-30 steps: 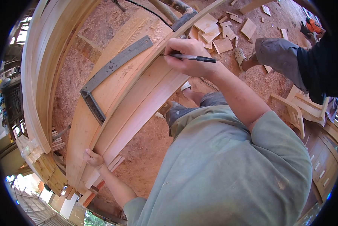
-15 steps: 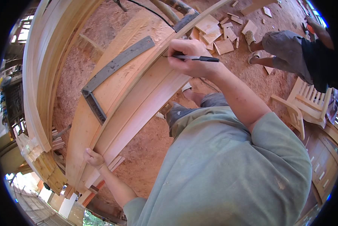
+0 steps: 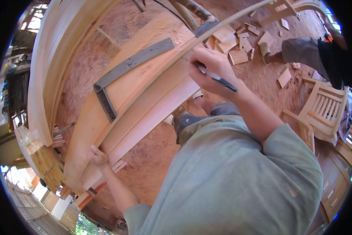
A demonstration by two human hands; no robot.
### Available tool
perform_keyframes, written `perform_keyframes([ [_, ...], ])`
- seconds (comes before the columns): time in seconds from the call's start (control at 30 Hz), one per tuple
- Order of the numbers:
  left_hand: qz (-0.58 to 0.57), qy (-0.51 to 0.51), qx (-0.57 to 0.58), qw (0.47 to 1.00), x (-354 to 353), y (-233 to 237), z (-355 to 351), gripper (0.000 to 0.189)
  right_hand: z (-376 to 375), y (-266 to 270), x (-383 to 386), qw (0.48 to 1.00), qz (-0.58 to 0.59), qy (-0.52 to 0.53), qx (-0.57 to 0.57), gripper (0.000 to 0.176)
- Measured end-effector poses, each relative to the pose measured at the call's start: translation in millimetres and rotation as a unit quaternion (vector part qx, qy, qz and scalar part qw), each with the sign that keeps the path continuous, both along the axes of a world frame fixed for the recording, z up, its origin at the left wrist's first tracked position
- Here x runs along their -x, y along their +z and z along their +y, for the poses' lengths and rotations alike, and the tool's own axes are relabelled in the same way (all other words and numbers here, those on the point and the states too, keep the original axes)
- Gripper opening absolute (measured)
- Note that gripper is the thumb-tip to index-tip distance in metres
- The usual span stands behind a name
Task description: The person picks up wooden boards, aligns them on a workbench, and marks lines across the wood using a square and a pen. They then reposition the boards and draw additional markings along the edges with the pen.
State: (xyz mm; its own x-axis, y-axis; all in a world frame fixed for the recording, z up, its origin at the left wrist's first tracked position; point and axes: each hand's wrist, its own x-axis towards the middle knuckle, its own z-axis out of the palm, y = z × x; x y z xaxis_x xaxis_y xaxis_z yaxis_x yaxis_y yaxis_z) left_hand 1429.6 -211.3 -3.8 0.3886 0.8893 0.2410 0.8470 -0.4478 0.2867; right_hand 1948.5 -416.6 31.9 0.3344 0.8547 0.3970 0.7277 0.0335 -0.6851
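Pen (image 3: 223, 83): to the right of the grey square (image 3: 134, 63), past the wooden strip (image 3: 161, 77); probably very light, stiff and smooth, best gripped low on the barrel near the writing end, which the fingers hide

Right hand (image 3: 213, 72): clamped on the pen, fingers drawn together; near the strip, though whether it touches the wood cannot be told

Wooden strip: long and narrow, just beside the grey square on its right; likely springy along its length, dry enough not to slip, liable to split if forced, best taken by its edges

Left hand (image 3: 99, 157): below the grey square, closed on the strip, thumb over the upper edge

Wide board (image 3: 80, 141): under the grey square, which looks metal and so probably rigid and weighty for its size

Offcuts (image 3: 238, 56): on the ground, well apart from the grey square, up and to its right

Another person (image 3: 301, 51): farther right of the grey square, bare-legged in shorts
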Motion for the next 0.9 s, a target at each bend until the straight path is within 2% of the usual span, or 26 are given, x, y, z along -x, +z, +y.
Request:
perform_keyframes([
  [0.07, -0.001, -0.001, -0.005, 1.0, 0, 0, 0, 0.041, -7, 12, 19, 0.994, 0.105, -0.006, -0.026, 0.009],
  [0.13, -0.003, -0.003, -0.011, 1.0, -2, -3, 2, 0.04, -13, 10, 36, 0.995, 0.096, 0.035, -0.025, 0.014],
  [0.23, 0.025, 0.003, -0.024, 0.999, 5, -10, 2, 0.04, -15, 3, 73, 0.979, 0.147, 0.136, 0.026, 0.023],
  [0.37, 0.003, 0.006, -0.059, 0.998, -2, -12, 3, 0.038, -7, 1, 114, 0.956, 0.171, 0.236, 0.022, 0.024],
  [0.53, 0.005, 0.009, -0.042, 0.999, -14, -6, 1, 0.036, 14, 2, 158, 0.958, 0.144, 0.245, 0.032, 0.021],
  [0.67, -0.005, -0.014, -0.062, 0.998, -14, -9, 5, 0.037, 30, 12, 193, 0.957, 0.138, 0.256, -0.004, 0.019],
  [0.73, 0.067, 0.017, -0.056, 0.996, -15, -9, 4, 0.038, 35, 16, 212, 0.958, 0.135, 0.252, -0.007, 0.02],
  [0.8, 0.049, 0.0, -0.07, 0.996, -17, -11, 8, 0.038, 38, 19, 231, 0.961, 0.186, 0.205, -0.001, 0.015],
  [0.9, 0.029, -0.012, -0.088, 0.996, -17, -14, 5, 0.039, 37, 23, 250, 0.959, 0.203, 0.194, 0.026, 0.023],
])
